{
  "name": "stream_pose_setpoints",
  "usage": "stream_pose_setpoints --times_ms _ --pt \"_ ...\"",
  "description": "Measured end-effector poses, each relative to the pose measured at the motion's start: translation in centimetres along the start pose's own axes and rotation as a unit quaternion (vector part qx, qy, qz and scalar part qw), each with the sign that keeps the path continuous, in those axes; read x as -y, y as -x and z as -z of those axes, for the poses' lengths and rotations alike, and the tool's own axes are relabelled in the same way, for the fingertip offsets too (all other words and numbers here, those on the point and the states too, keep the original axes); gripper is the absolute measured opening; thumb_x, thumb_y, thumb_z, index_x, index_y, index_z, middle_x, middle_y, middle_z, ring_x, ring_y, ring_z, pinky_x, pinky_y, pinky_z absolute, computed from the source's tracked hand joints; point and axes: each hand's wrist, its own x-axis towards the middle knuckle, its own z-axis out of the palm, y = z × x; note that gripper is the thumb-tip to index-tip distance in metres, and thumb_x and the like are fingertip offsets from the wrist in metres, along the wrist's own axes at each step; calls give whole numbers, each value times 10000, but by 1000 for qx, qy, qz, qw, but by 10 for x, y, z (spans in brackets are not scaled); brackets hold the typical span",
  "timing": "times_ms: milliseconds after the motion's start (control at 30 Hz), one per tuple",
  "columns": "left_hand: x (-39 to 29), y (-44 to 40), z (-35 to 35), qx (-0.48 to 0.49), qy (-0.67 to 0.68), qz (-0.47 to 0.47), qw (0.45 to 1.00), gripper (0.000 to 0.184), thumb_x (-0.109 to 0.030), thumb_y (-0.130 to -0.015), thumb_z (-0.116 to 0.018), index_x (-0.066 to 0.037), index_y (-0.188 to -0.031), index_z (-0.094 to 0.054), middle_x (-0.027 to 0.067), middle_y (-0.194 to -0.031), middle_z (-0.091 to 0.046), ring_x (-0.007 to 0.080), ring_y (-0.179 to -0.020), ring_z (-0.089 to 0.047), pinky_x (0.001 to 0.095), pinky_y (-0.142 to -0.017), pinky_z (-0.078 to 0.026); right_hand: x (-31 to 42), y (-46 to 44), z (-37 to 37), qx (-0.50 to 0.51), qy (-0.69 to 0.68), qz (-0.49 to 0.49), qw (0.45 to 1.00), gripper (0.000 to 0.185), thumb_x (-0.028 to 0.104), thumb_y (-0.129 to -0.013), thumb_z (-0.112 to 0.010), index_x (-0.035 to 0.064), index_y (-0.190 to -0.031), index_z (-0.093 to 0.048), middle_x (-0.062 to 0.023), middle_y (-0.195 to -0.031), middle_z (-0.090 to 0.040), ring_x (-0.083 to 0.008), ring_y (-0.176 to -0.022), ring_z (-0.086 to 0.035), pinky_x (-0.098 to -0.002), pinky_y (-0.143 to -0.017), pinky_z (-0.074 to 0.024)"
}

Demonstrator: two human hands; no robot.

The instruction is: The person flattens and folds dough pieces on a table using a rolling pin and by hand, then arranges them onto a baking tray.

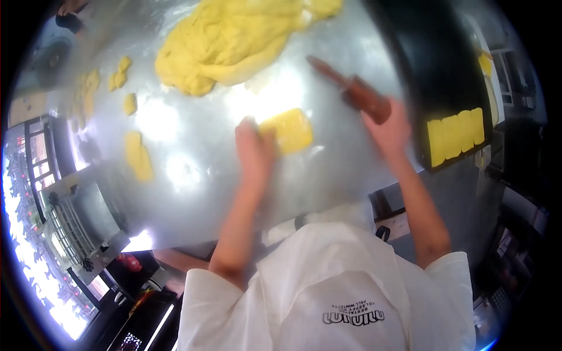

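Note:
My right hand (393,130) grips the brown rolling pin (364,98) by one end, and the pin points up and to the left over the metal table. A flattened, rounded rectangle of yellow dough (291,130) lies in front of me. At its left edge is my left hand (254,146), fingers curled, with the thumb side on the dough; its fingertips are slightly blurred. Beyond both hands sits a large mound of yellow dough (225,44).
Small dough pieces (130,104) and a longer dough strip (137,155) lie on the metal table (199,202) to the left. Several flat dough sheets (455,136) rest in a row on a dark tray (436,64) at right. A metal machine (82,219) stands lower left.

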Motion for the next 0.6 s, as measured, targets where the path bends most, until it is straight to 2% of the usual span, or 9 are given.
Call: stream_pose_setpoints --times_ms 133,267,367,467,567,600 --pt "7 -11 -11 49 -20 65 996 339 -126 -906 -767 51 -1150 -613 154 -920 -632 225 -763 -592 350 -731 -510 -4 -4 4 2 10 22 1000 674 356 -753 -899 138 -1309 -587 -94 -1259 -642 -354 -1130 -670 -464 -917 -551" --pt "-10 4 -4 47 57 91 993 223 -104 -947 -744 14 -1056 -589 86 -880 -620 150 -733 -567 299 -683 -482 -16 -10 -8 -3 -23 53 998 680 339 -737 -904 136 -1305 -589 -99 -1237 -644 -354 -1109 -670 -463 -912 -551" --pt "-35 27 4 -8 238 89 967 162 -80 -995 -705 -19 -1093 -593 32 -902 -616 93 -763 -552 260 -682 -471 -11 -7 0 6 -22 31 999 675 330 -721 -910 136 -1287 -597 -98 -1208 -645 -350 -1081 -676 -464 -892 -556" --pt "-112 32 40 -44 322 142 935 134 -66 -1021 -678 -40 -1122 -595 4 -923 -615 72 -778 -546 229 -692 -467 -19 -10 -2 -5 -27 68 997 654 322 -722 -908 127 -1268 -606 -103 -1191 -644 -353 -1052 -683 -458 -864 -565" --pt "-133 39 32 25 201 162 966 183 -113 -1019 -704 -39 -1150 -600 23 -961 -630 85 -817 -575 238 -715 -492 -18 -12 -1 -17 -35 90 995 646 319 -731 -903 117 -1267 -605 -113 -1179 -641 -361 -1032 -686 -450 -837 -570" --pt "-122 43 7 22 199 112 973 262 -141 -1011 -723 -42 -1233 -625 32 -1010 -660 100 -867 -607 258 -733 -518 -17 -12 -2 -13 -32 84 996 651 320 -733 -902 116 -1273 -602 -112 -1177 -642 -364 -1030 -686 -450 -832 -570"
